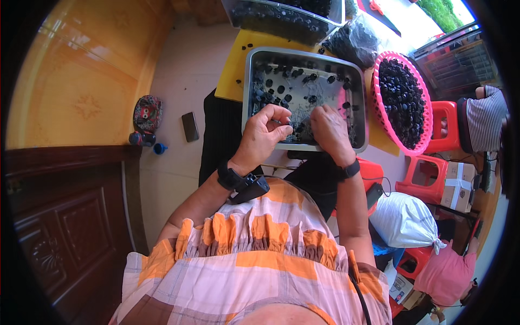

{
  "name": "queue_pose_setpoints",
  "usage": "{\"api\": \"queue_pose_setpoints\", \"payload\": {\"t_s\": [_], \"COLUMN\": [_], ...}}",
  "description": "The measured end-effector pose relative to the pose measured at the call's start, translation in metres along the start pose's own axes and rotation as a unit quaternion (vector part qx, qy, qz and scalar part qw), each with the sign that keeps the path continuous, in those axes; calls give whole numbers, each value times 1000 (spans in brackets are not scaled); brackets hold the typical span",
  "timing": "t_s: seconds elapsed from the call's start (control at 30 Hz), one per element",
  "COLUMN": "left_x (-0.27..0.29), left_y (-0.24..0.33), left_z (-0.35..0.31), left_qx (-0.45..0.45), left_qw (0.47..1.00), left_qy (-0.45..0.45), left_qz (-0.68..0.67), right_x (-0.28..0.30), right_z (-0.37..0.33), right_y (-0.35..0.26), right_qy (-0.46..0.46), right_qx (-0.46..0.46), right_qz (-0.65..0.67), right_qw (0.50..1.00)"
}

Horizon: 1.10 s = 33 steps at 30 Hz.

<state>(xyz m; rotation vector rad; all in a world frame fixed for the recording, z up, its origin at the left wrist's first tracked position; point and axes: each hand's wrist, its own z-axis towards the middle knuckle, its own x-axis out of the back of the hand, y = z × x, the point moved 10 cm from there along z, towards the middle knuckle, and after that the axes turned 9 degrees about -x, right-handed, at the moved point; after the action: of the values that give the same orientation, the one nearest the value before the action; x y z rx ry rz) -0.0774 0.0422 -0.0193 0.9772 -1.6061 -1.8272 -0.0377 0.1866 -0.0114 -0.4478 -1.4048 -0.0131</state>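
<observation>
A metal tray (251,70) lies in front of me, with small black round pieces (280,89) scattered mostly over its far and left parts. Thin, pale, needle-like bits (325,97) are strewn across its middle. Over the near left part of the tray, my left hand (264,136) is closed in a pinch, thumb and forefinger curled together. What sits between those fingertips is too small to name. My right hand (329,131) reaches down into the tray among the pale bits, its fingers bunched together; their tips and anything in them are hidden.
A pink basket (381,108) heaped with black pieces stands right of the tray. Beyond are a transparent bin (244,16) and a plastic bag (355,40). Red stools (425,187) and a white sack (403,216) stand at right. A phone (190,127) lies on the floor at left.
</observation>
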Motion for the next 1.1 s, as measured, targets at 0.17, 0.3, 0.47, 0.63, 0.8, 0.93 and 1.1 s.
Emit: {"api": "queue_pose_setpoints", "payload": {"t_s": [0.17, 0.3, 0.47, 0.63, 0.8, 0.93, 1.1], "left_x": [-2, -6, -8, -8, -7, -3, -7], "left_y": [5, 4, 6, 10, 11, 10, 11], "left_z": [0, 1, 1, 0, 0, -4, -3], "left_qx": [-42, -39, -52, -77, -55, -38, -64], "left_qw": [999, 998, 997, 994, 993, 993, 993], "left_qy": [-5, -12, -10, -9, -3, 1, -3], "left_qz": [31, 56, 63, 78, 106, 112, 95], "right_x": [18, 22, 28, 33, 57, 47, 46], "right_z": [-8, -21, -24, -23, -24, -25, -26], "right_y": [2, -7, -22, -25, -12, -14, -32], "right_qy": [-36, -58, -41, -27, 99, 33, -7], "right_qx": [-76, -119, -65, -56, -66, -97, -57], "right_qz": [259, 417, 424, 396, 260, 336, 365], "right_qw": [962, 899, 902, 916, 958, 936, 929]}}
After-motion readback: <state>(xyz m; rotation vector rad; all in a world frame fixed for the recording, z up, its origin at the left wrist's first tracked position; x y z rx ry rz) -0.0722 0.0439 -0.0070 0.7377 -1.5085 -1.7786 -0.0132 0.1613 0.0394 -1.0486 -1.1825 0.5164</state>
